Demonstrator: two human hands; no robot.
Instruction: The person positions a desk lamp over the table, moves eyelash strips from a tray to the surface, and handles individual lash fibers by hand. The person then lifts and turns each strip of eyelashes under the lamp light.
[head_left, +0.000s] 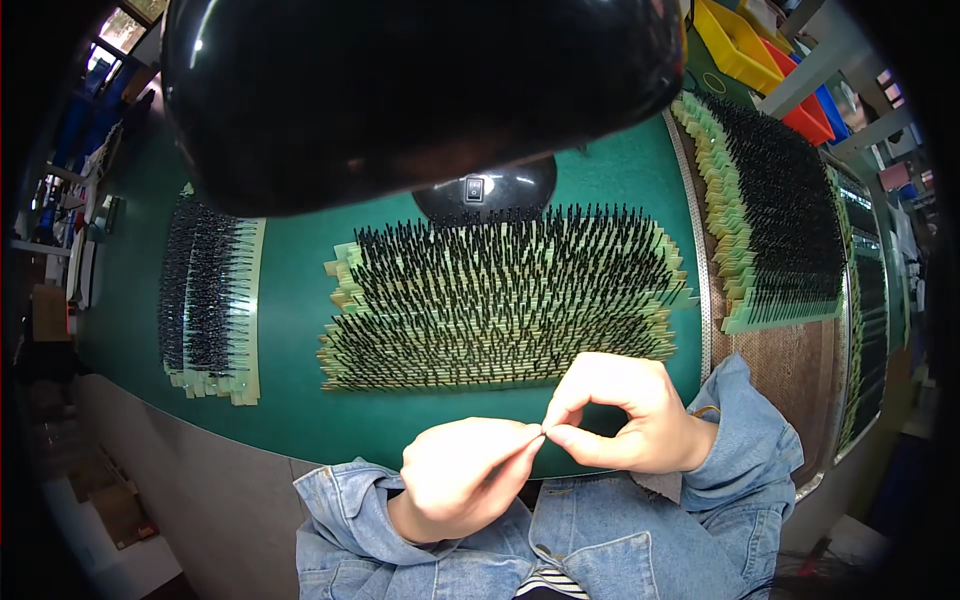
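Close to the front edge of the green table mat (pixel 290 340), my left hand (pixel 465 478) and my right hand (pixel 628 415) meet at their fingertips. Both are closed in a pinch; whatever sits between the fingers is too small to make out. Just beyond them lies a wide block of pale green strips (pixel 500 320), packed in rows with many thin black pins standing up. My right hand's knuckles overlap its near edge in the picture. A smaller group of similar strips (pixel 210 300), with dark pins, lies to the left.
A large glossy black lamp-like head (pixel 420 100) hangs over the far side, above a round black base (pixel 535 185) with a switch. At right, a brown tray (pixel 785 360) holds more pinned strips (pixel 780 200). Yellow (pixel 735 45) and red (pixel 808 118) bins stand at the far right.
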